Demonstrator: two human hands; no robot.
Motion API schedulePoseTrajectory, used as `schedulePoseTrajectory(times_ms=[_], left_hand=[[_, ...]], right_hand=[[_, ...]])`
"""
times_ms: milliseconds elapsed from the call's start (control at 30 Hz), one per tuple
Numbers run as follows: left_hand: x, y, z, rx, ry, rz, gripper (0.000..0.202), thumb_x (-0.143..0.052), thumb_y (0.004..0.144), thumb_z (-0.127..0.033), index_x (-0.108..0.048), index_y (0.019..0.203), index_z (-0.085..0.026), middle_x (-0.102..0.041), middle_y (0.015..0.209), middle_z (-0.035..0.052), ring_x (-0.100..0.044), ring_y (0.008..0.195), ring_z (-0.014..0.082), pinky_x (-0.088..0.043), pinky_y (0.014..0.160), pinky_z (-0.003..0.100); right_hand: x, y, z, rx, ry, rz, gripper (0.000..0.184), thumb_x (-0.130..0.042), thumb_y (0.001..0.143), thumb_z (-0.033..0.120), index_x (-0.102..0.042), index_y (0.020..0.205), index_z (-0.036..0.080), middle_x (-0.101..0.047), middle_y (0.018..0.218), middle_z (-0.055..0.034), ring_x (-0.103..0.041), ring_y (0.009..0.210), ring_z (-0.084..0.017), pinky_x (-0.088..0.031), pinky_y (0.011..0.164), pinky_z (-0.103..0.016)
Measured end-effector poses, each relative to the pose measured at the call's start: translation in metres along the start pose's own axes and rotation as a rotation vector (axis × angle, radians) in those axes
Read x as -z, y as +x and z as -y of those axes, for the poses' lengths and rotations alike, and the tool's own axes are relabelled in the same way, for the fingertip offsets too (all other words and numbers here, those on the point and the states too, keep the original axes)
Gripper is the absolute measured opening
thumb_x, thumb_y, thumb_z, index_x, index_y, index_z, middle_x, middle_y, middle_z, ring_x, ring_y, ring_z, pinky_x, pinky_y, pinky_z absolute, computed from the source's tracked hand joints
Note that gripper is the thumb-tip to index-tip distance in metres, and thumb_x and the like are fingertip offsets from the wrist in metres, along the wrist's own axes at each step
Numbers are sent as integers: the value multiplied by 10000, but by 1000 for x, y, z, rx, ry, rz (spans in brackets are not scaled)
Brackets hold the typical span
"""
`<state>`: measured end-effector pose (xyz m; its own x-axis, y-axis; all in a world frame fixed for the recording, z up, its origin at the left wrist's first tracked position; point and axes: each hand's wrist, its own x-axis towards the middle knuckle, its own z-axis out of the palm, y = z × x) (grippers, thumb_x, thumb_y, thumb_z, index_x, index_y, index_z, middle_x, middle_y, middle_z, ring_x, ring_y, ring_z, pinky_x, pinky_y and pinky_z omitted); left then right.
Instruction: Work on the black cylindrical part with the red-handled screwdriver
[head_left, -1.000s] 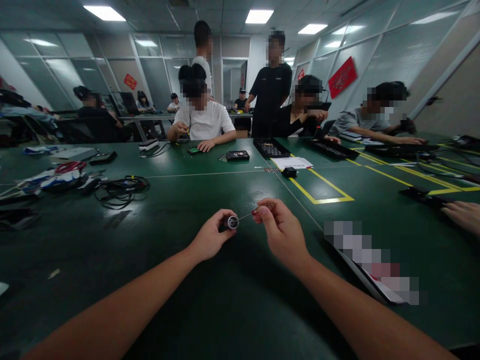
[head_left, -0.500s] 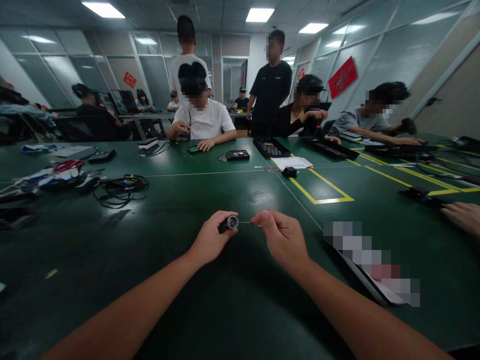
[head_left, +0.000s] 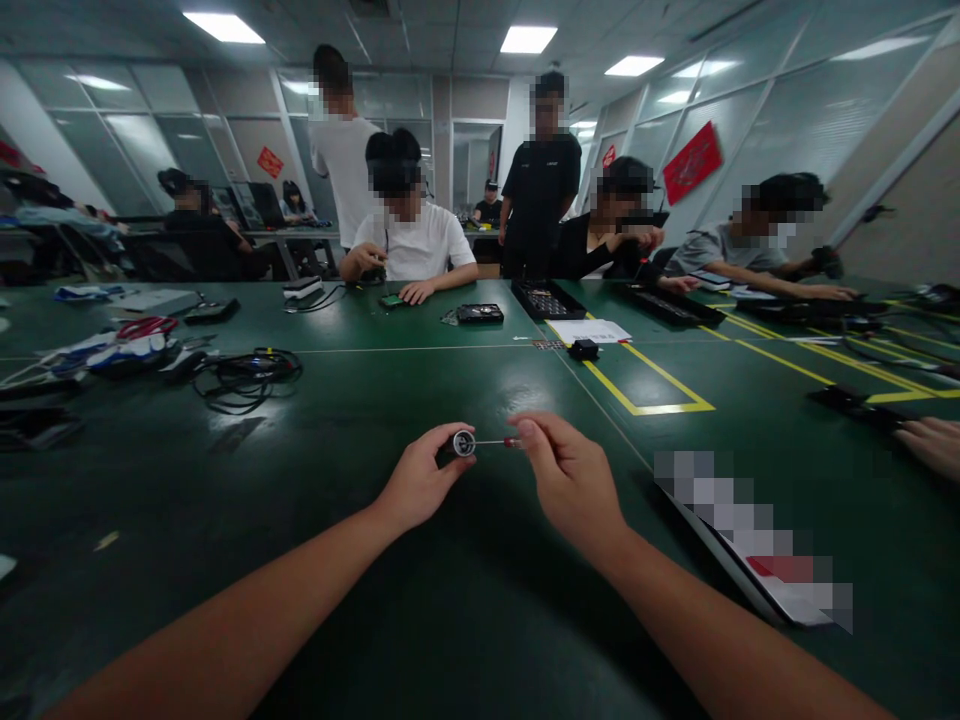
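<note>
Over the bench, your left hand gripped one cylinder; your right hand pinched one screwdriver. Red handle newly showed: apparently regripped, work unfinished.

Left hand: bare; thumb and back of the hand exposed, contour smooth and rounded. Left forearm: bare from the wrist to where the view cuts it off; narrow at the wrist, widening steadily toward the elbow end. Right hand: likewise bare, with a blunt, rounded thumb tip and a broad base to the thumb. Right forearm: uncovered along its full visible length, with the same even taper. Both limbs appear matched in build. Surfaces look plain, though dim light and soft focus leave nails and fine skin marks unconfirmed.
</note>
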<state>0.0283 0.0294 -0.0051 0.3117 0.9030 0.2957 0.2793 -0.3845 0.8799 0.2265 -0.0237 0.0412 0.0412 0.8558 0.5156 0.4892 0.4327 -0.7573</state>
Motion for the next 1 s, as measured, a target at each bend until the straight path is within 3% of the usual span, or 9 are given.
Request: schedulePoseTrajectory(times_ms=[133, 300, 367, 500, 667, 833, 1000], left_hand=[[1, 0, -1, 14, 23, -11, 346, -689, 871, -204, -674, 1217, -203, -692, 1237, 88, -638, 1165, 254, -453, 1081, 438], [1, 0, -1, 9, 27, -14, 326, -703, 839, -181, -693, 1164, -208, -707, 1190, 75, -644, 1137, 251, -464, 1062, 430], [0, 1, -1, 4, 28, -19, 324, -706, 831, -178, -698, 1153, -210, -710, 1177, 71, -645, 1132, 251, -465, 1061, 430], [0, 1, -1, -3, 26, -24, 332, -713, 829, -179, -702, 1158, -215, -714, 1168, 69, -651, 1116, 249, -472, 1052, 427], [1, 0, 0, -13, 24, -11, 347, -733, 834, -196, -707, 1178, -225, -714, 1193, 68, -648, 1138, 255, -469, 1061, 439], [0, 0, 1, 19, 5, -13, 377, -734, 841, -195, -707, 1215, -222, -721, 1221, 67, -654, 1165, 258, -471, 1070, 441], [-1, -2, 1, 5, 46, -9, 386, -741, 845, -191, -712, 1227, -235, -723, 1246, 60, -655, 1189, 260, -474, 1079, 433]], right_hand=[[-1, -1, 1, 9, 3, 25, 253, -507, 1008, 350, -630, 1185, 218, -733, 949, -52, -682, 805, -210, -488, 674, -322], [-1, -1, 1, -15, -26, 36, 303, -485, 1027, 446, -701, 982, 237, -682, 715, -2, -616, 607, -176, -432, 570, -304], [-2, -1, 0, -9, -21, 19, 301, -479, 1031, 427, -712, 1001, 239, -705, 741, -7, -612, 598, -173, -434, 572, -307], [-3, -1, -1, -12, 24, 11, 249, -508, 1006, 358, -639, 1171, 225, -737, 910, -40, -677, 769, -203, -494, 669, -323], [-2, -1, -1, -23, -13, 29, 315, -454, 1038, 435, -690, 975, 236, -686, 741, -9, -609, 619, -177, -444, 589, -314], [-4, -2, -4, -24, 56, 1, 249, -501, 1020, 395, -622, 1166, 235, -730, 928, -45, -684, 809, -214, -508, 716, -346], [-8, 0, -7, -55, 71, 9, 254, -474, 1029, 424, -631, 1053, 226, -689, 852, -36, -654, 782, -208, -495, 724, -356]])
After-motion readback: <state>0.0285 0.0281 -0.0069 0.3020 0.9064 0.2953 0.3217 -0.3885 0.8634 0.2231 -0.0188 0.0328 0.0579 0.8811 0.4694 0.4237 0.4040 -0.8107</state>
